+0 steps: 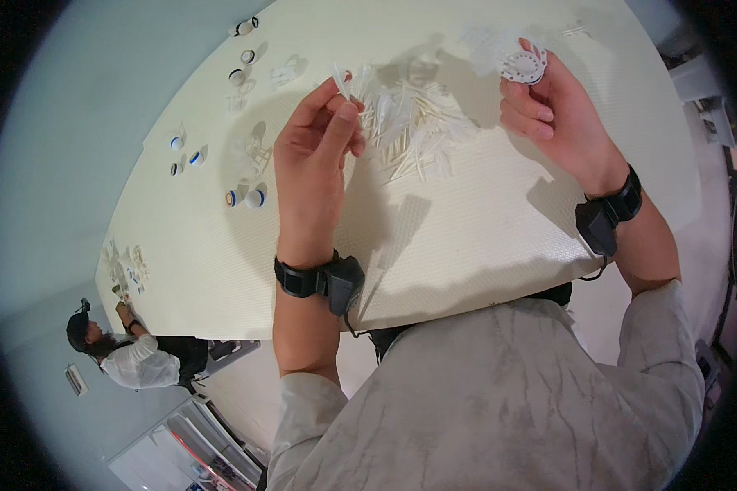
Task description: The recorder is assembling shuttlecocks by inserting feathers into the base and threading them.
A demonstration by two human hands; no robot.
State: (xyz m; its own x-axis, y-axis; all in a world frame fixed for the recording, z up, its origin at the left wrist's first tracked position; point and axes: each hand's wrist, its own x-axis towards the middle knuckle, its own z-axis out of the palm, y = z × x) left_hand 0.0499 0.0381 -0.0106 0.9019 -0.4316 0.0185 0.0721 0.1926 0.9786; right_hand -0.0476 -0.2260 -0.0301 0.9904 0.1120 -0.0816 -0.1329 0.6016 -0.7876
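My left hand is raised over the table, its thumb and fingers pinched on a thin, clear plastic piece whose exact kind I cannot make out. Farther right, my right hand grips a white round disc with a ring of small holes around it. Between the hands lies a loose heap of thin off-white sticks, with clear plastic pieces mixed in. More clear plastic shows beside the disc, partly blurred.
Small round caps with blue or dark rims are scattered over the left of the cream table. Clear plastic pieces lie near them. A few sticks rest at the far right. Another person works at the table's left end.
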